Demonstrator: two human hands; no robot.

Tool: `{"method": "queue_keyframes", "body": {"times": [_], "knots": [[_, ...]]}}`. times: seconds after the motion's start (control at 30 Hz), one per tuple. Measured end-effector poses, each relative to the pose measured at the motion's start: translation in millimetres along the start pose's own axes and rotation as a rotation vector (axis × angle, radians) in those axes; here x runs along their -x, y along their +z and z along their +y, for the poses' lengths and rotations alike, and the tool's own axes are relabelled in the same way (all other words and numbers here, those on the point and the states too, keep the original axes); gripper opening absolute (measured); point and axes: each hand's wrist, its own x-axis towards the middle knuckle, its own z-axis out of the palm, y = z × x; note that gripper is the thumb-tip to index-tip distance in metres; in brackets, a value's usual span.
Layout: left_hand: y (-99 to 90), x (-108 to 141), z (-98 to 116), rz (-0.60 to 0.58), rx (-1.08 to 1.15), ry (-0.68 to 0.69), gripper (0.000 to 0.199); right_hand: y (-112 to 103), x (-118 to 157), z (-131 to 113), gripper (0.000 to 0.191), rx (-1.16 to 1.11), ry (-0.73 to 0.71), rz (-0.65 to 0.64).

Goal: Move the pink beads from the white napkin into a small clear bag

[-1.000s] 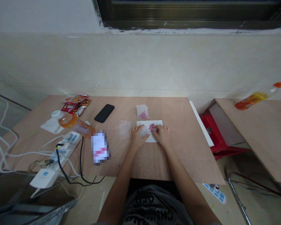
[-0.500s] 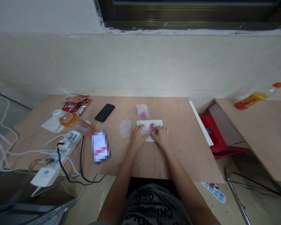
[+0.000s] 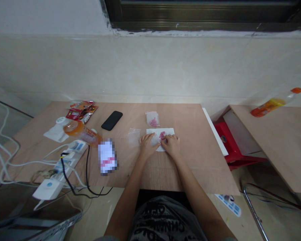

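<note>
A white sheet of paper (image 3: 169,130) lies on the table with a cluster of small pink beads (image 3: 162,134) on it. My left hand (image 3: 146,145) rests at the sheet's left side, its fingers closed on a small see-through plastic bag (image 3: 154,139). Just below the beads, my right hand (image 3: 172,145) has its fingertips pinched together near the bag's mouth; whatever is between them is too small to make out. Another see-through bag (image 3: 133,138) lies flat left of my left hand. Behind the sheet sits a small bag with pink beads (image 3: 153,119) inside.
To the left lie a black phone (image 3: 112,120), a blurred-out lit screen (image 3: 107,156), an orange drink bottle (image 3: 81,131), snack wrappers (image 3: 81,111) and a power strip (image 3: 65,164) with cables. A second table (image 3: 278,134) at right bears another bottle (image 3: 273,103). A red stool (image 3: 230,144) stands between.
Hardly anything differs. My right hand has shifted very slightly left; my left hand stays on the bag.
</note>
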Motion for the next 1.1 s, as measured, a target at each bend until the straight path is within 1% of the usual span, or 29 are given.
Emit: {"method": "queue_keyframes", "body": {"times": [0.17,0.3,0.5,0.67,0.8,0.87,0.97,1.1], "knots": [[-0.5,0,0,-0.006,0.003,0.032,0.059,-1,1,2,0.021,-0.044,0.013,0.014],[-0.5,0,-1,-0.029,0.015,0.048,0.061,-6,1,8,0.024,-0.128,0.008,0.022],[-3.8,0,1,-0.057,0.051,0.068,0.061,-11,-2,10,0.024,-0.243,-0.060,-0.031],[-6.0,1,2,-0.062,0.061,0.059,0.059,-8,-5,9,0.028,-0.308,-0.127,-0.093],[-3.8,0,0,-0.045,0.073,0.041,0.060,-3,-7,13,0.028,-0.358,-0.094,-0.076],[-2.1,-1,-2,-0.040,0.076,0.026,0.061,-2,-7,15,0.027,-0.338,-0.041,-0.048],[-0.7,-2,-4,-0.022,0.086,0.018,0.062,-1,-5,15,0.026,-0.246,0.026,-0.008],[-1.5,-2,-4,-0.005,0.108,0.003,0.060,-2,-5,11,0.026,-0.135,0.047,-0.012]]}}
